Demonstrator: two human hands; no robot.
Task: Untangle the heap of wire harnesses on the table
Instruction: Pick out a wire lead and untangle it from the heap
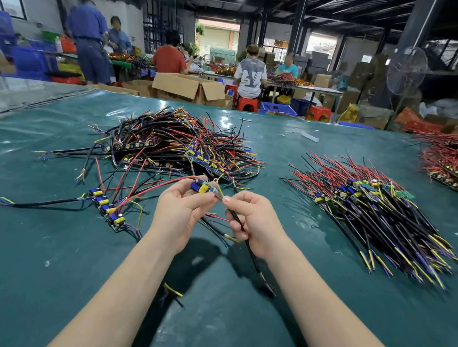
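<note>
While left hand [180, 210] pinches small circuit board [203, 187], right hand [254, 222] grips its black cable [246, 241], both raised over green table [46, 282]; tangled heap [180, 141] behind, sorted pile [380, 208] right.

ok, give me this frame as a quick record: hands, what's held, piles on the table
left hand: holds small circuit board
right hand: pinches black cable coming off that board
tangled heap: table centre, beyond the hands
sorted pile: right of the hands, wires roughly parallel
board strip: left of the hands, lying apart
red-wire pile: far right edge
surface: green table cover
</note>
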